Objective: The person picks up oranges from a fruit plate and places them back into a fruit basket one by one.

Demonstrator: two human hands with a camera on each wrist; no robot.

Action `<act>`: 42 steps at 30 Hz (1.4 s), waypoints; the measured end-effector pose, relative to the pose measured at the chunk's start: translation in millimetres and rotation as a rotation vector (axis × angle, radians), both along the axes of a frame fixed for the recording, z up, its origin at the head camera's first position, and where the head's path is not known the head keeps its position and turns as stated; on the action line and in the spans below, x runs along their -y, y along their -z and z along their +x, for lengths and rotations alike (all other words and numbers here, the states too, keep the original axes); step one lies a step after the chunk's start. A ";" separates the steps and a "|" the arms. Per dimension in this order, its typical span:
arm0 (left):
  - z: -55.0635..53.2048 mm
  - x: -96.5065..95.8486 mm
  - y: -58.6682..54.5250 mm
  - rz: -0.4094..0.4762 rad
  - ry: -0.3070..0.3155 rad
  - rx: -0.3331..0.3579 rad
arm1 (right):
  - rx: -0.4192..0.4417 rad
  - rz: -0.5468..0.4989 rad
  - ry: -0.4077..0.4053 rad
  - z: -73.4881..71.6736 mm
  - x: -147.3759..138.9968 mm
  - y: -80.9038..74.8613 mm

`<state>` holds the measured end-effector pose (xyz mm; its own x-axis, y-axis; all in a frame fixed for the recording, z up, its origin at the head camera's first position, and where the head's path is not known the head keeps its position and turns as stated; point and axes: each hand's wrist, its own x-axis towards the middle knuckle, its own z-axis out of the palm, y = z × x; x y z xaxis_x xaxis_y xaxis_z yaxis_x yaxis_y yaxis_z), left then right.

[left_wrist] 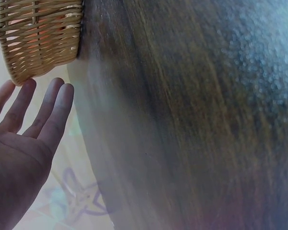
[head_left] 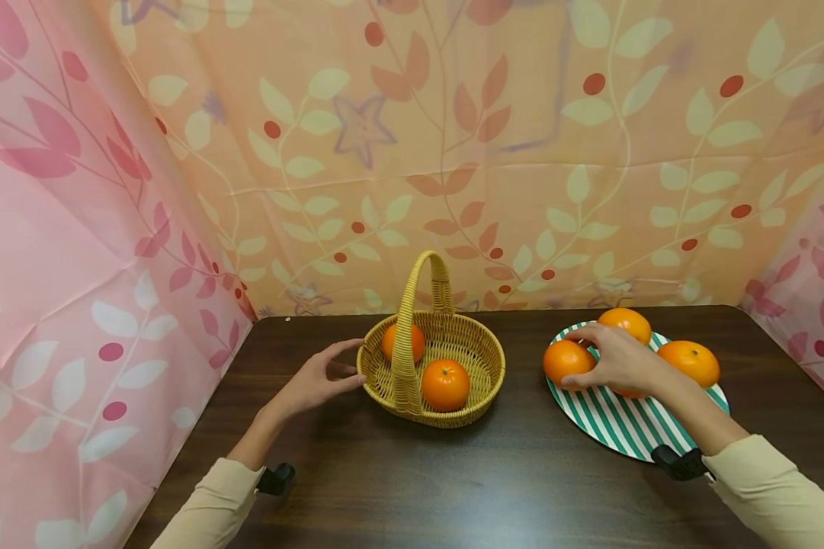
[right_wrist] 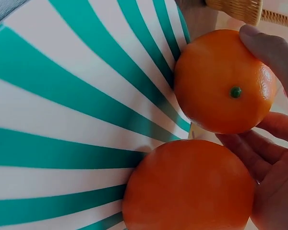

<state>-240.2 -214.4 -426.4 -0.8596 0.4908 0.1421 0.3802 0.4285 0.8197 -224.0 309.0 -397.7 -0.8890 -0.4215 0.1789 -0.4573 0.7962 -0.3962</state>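
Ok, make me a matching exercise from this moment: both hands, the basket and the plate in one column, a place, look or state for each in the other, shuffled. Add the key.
Column one
1. left hand
2. right hand
3. wicker basket
4. plate

Column two
A. gripping an orange
B. green and white stripes
C. at the basket's side
D. two oranges inside

Pairs: 1-C, 2-A, 3-D, 4-B
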 end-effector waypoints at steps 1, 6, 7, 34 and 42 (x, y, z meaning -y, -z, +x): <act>0.2 -0.2 -0.2 0.001 0.002 0.000 | 0.001 0.000 -0.002 0.2 0.1 0.1; 0.3 -0.5 0.0 -0.004 0.001 0.001 | 0.004 -0.009 0.000 1.6 0.1 -0.5; 0.4 -0.6 0.0 -0.005 0.001 0.001 | 0.003 -0.013 -0.004 1.9 0.1 -1.1; -0.9 0.3 1.3 0.004 -0.006 0.009 | -0.008 -0.175 -0.004 5.0 7.0 -19.6; -1.9 0.9 1.5 0.012 0.006 -0.003 | -0.027 -0.200 -0.032 -2.3 22.0 -25.9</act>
<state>-242.1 -215.3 -428.0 -0.8561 0.4943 0.1508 0.3856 0.4166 0.8233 -226.3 287.0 -371.8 -0.8694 -0.4034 0.2854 -0.4938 0.6878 -0.5321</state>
